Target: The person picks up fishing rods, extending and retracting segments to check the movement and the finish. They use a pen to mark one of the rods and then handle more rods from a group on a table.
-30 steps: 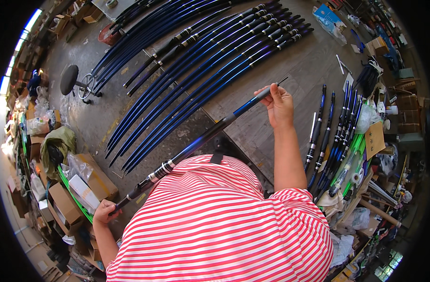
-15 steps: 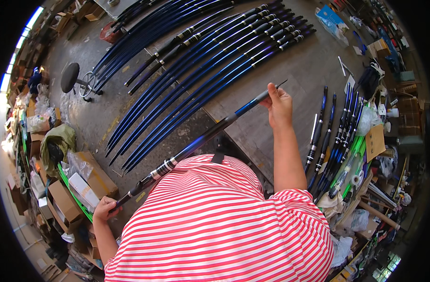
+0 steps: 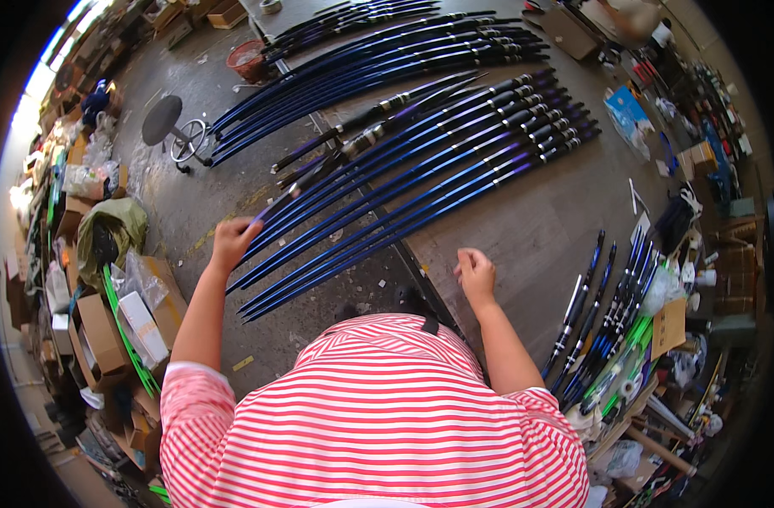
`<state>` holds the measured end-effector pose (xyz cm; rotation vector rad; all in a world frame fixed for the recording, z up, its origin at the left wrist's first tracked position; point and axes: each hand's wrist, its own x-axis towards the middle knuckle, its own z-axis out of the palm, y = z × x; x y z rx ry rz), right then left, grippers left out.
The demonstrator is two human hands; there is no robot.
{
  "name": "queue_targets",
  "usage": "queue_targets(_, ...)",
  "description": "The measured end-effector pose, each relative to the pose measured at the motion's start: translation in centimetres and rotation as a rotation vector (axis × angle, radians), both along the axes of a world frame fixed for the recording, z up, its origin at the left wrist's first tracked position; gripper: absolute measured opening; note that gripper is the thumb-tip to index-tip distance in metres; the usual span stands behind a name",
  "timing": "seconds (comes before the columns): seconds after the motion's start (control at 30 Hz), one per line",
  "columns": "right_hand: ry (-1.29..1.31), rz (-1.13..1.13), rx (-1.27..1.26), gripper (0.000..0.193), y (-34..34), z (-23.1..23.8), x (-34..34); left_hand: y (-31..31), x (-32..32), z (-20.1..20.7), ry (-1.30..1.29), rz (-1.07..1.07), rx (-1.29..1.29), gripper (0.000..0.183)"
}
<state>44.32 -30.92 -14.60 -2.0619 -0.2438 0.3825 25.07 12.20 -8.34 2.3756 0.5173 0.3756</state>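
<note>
The grey worktable [image 3: 556,229] is the landmark here. Across its upper half lies a wide fan of long dark-blue fishing rods [image 3: 404,161], close-packed and roughly parallel, their handle ends toward the table's right and their thin tips hanging out past its left edge over the concrete floor [image 3: 192,203]. A smaller batch of short blue rod sections [image 3: 607,313] lies near the table's right edge. A round stool [image 3: 162,120] stands on the floor left of the table.

The left hand [image 3: 233,241] hovers off the table's left edge, fingers curled at the overhanging tips; whether it pinches one I cannot tell. The right hand [image 3: 476,273] sits over the table's near edge, loosely closed and holding nothing that shows.

The likely trouble, as I judge it: the tips are unsupported, so a push or tug from the left hand could bend one, or drag neighbouring rods off the edge, since they lie touching
</note>
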Motion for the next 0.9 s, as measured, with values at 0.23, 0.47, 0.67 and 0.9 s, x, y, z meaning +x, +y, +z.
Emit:
queue_targets(0.23,-0.616,0.082,-0.218,0.011,-0.3,-2.9,-1.8,2.9,11.3,-1.8,-0.064,0.064,0.061,0.030)
queue_targets(0.47,-0.564,0.087,-0.241,0.008,-0.3,-2.7,-1.7,2.8,15.0,-3.9,-0.098,0.067,0.274,0.030)
queue_targets(0.67,-0.573,0.102,-0.200,0.007,-0.3,-2.2,-1.3,-1.0,14.3,-1.0,-0.338,-0.070,0.592,0.029)
queue_targets(0.9,-0.189,-0.229,0.123,0.014,-0.2,-3.1,1.2,-11.8,-3.6,-1.2,0.127,-0.345,0.542,0.037)
